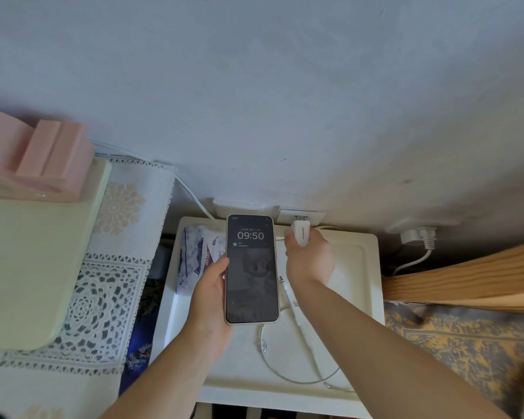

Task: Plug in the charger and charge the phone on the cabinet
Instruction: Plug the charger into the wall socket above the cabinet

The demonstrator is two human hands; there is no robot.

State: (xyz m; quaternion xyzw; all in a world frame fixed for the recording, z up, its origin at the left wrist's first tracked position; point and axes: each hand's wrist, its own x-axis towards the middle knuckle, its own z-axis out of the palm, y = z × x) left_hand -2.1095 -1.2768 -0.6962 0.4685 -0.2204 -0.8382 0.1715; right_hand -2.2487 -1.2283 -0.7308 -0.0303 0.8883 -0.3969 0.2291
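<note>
A person's right hand [310, 258] pinches a small white charger [301, 234] by its smooth sides, prongs aimed at the wall socket [301, 214] just behind the white cabinet [372, 267]; whether the 2 prongs have entered yet is hard to tell. The left hand [212, 285] cradles the lit phone [251, 269] by its edges above the cabinet top. The charger looks light and rigid, best held at mid-body, while the limp white cable [297, 322] trails loose and the glass-fronted phone seems slippery and fragile.
</note>
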